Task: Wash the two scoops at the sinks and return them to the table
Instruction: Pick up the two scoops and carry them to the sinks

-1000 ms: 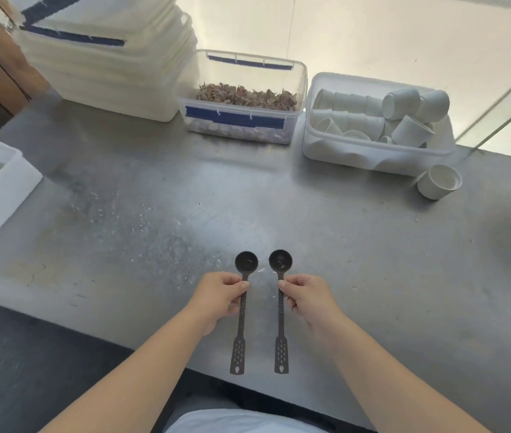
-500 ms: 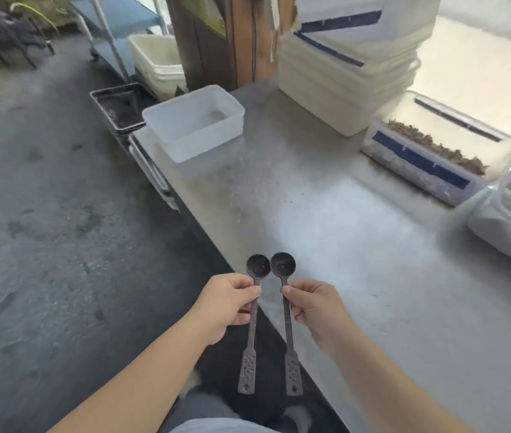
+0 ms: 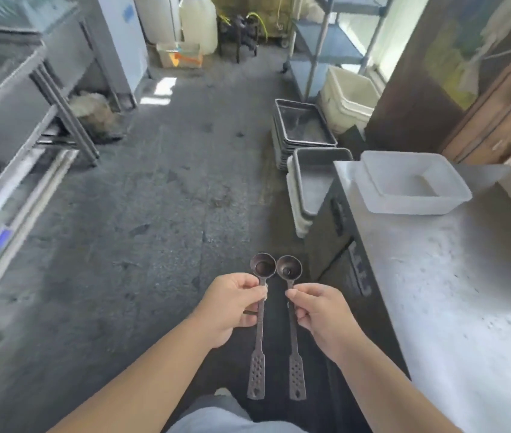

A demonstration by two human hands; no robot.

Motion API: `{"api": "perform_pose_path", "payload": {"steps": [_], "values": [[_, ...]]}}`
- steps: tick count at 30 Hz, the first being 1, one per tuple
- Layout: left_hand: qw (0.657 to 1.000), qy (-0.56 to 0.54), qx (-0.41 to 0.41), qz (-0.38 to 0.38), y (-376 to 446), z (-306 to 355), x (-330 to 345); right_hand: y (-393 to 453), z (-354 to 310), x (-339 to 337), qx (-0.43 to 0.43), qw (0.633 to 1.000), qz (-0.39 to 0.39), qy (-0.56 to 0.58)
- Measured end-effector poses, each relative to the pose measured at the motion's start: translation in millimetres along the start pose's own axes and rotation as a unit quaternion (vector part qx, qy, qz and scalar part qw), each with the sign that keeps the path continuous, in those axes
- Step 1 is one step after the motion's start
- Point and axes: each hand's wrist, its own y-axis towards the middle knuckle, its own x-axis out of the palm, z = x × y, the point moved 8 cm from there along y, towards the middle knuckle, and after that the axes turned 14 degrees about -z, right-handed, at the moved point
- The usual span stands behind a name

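Two scoops are held side by side over the floor, bowls nearly touching. Left hand (image 3: 229,307) pinches the left scoop (image 3: 259,326) by its upper handle; right hand (image 3: 321,317) pinches the right scoop (image 3: 293,332) likewise.

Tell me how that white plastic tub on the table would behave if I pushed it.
The white plastic tub looks empty and thin-walled, so probably light. On the smooth metal table it would likely slide rather than tip, being low and wide.

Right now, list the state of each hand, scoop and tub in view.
left hand: closed on left scoop
right hand: closed on right scoop
left scoop: held, bowl up
right scoop: held, bowl up
clear tub: on table, upright, looks empty
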Motion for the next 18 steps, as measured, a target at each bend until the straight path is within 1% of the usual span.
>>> {"api": "perform_pose_path", "payload": {"steps": [4,6,10,15,18], "values": [[0.995,-0.058,0.022,0.082,-17.3,19.6,-95.5,71.4,-17.0,81.2,0.028,0.996,-0.078,-0.026],[0.990,-0.084,0.029,0.113,-25.4,25.6,-135.3,102.4,-23.0,118.0,0.049,0.991,-0.111,-0.052],[0.977,-0.117,0.041,0.175,-34.0,38.0,-206.4,163.8,-38.4,184.0,0.069,0.981,-0.169,-0.067],[0.951,-0.171,0.057,0.252,-28.4,60.2,-292.1,251.2,-61.0,260.5,0.093,0.958,-0.250,-0.103],[0.930,-0.198,0.078,0.301,-22.8,83.8,-344.0,308.2,-81.1,311.3,0.100,0.936,-0.308,-0.137]]}}
